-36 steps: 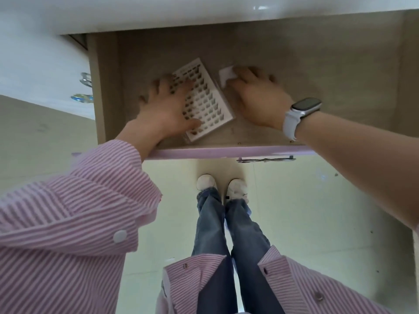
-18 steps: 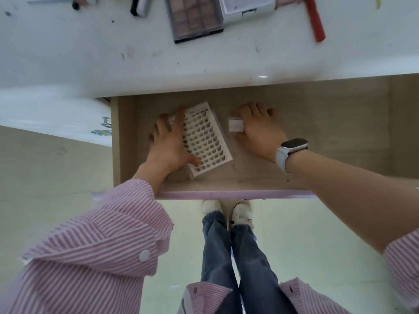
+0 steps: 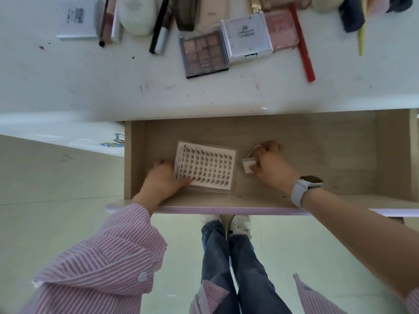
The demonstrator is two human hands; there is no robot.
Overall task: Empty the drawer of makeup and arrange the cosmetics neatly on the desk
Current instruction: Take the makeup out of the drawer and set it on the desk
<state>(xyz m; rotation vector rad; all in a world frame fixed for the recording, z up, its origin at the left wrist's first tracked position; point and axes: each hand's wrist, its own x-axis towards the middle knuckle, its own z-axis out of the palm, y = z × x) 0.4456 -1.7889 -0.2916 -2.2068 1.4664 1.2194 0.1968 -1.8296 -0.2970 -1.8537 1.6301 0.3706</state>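
Note:
The wooden drawer [image 3: 340, 159] stands pulled out below the white desk [image 3: 90, 87]. Inside it, my left hand [image 3: 162, 179] grips the left edge of a flat white lash tray [image 3: 205, 167] with rows of small dark lashes, lifted slightly at a tilt. My right hand [image 3: 271, 165] is closed on a small clear cube-shaped box [image 3: 247, 165] just right of the tray. A white smartwatch [image 3: 303, 189] sits on my right wrist.
Cosmetics lie along the desk's far side: an eyeshadow palette [image 3: 205, 53], a white compact [image 3: 247, 36], a pink blush [image 3: 281, 30], a red pencil [image 3: 303, 44], a black tube [image 3: 161, 26], a white box [image 3: 77, 18]. My legs and shoes [image 3: 229, 223] are under the drawer.
My left hand has turned the lash tray from diagonal to level and taken its left edge. My right hand has closed on the small clear box. The camera tilted up onto the desk.

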